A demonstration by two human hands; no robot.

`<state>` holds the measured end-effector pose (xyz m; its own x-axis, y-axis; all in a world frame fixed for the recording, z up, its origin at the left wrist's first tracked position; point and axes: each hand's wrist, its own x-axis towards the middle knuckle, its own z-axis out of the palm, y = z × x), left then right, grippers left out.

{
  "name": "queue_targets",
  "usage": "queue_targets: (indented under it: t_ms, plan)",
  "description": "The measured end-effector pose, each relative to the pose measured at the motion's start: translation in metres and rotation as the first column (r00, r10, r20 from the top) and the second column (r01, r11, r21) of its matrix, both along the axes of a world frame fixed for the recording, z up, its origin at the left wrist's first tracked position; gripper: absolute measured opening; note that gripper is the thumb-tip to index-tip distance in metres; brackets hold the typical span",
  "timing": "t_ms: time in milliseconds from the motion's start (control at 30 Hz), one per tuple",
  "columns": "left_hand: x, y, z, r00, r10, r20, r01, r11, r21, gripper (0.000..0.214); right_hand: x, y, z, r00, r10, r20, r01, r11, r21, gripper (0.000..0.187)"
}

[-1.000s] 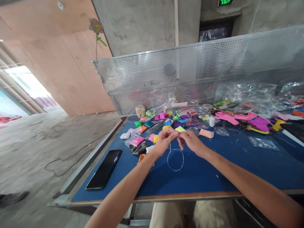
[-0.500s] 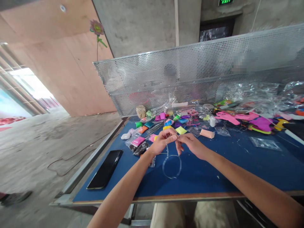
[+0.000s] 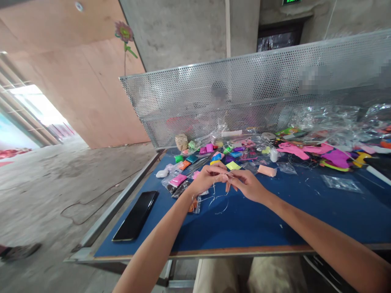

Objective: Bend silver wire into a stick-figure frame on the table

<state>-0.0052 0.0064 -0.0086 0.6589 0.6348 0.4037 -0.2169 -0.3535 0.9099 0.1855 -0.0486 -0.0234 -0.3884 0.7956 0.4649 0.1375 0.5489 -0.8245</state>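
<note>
Over the blue table my left hand [image 3: 207, 179] and my right hand [image 3: 249, 186] meet, fingertips nearly touching. Both are closed in a pinch on a thin, pale, shiny strand [image 3: 214, 198], wire or thread, I cannot tell which. Its loose, kinked lengths hang below the fingers, one trailing left towards my left wrist. The exact spot where the fingers grip it is hidden. Just behind the hands lies a yellow packet [image 3: 233, 165]. A pink packet [image 3: 177, 180] and a small bag with something orange [image 3: 194, 206] are close to my left hand. Right of centre rests a peach-coloured roll [image 3: 266, 171].
A black phone [image 3: 136, 216] lies at the table's left side. Colourful packets, pink cut-out shapes [image 3: 293, 150] and clear plastic bags [image 3: 326, 118] crowd the back. Behind them stands a perforated metal screen [image 3: 183, 89]. A flat clear bag [image 3: 341, 184] lies on the right.
The round loop that hung beneath my hands has shrunk and become kinked. My right hand has shifted slightly, and its fingers are closer to those of my left hand.
</note>
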Motion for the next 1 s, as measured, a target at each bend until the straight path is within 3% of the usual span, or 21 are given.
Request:
queue_targets:
  t_ms: [200,300,400,533,700,867,1000]
  plan:
    - [0.003,-0.005,0.001,1.0,0.019,0.025,-0.02,0.999,0.049,0.031,0.0,-0.001,0.001,0.994,-0.094,-0.059,0.097,0.994,0.055,0.038]
    - [0.006,-0.009,0.001,0.998,0.008,0.065,-0.01,0.999,0.032,0.036,-0.003,-0.001,-0.002,0.997,-0.067,-0.031,0.068,0.997,0.033,0.038]
    - [0.008,-0.014,0.002,0.994,-0.097,0.039,0.1,0.991,-0.089,0.033,-0.006,0.0,-0.007,0.996,0.033,-0.079,-0.037,0.998,-0.056,0.038]
    - [0.009,-0.014,-0.003,0.997,-0.072,0.01,0.073,0.983,-0.167,0.029,-0.01,0.002,-0.013,0.952,0.153,-0.265,-0.198,0.968,-0.153,0.033]
    - [0.011,-0.009,-0.017,0.993,-0.069,0.094,0.091,0.965,-0.247,0.035,-0.012,0.003,-0.019,0.852,0.183,-0.49,-0.358,0.887,-0.292,0.026]
    - [0.011,-0.008,-0.025,0.995,-0.096,0.037,0.103,0.959,-0.264,0.04,-0.014,0.0,-0.019,0.749,0.216,-0.626,-0.518,0.78,-0.352,0.024]
    - [0.009,-0.009,-0.019,0.968,-0.249,0.035,0.248,0.919,-0.305,0.045,-0.015,-0.001,-0.02,0.753,0.232,-0.616,-0.525,0.776,-0.35,0.021]
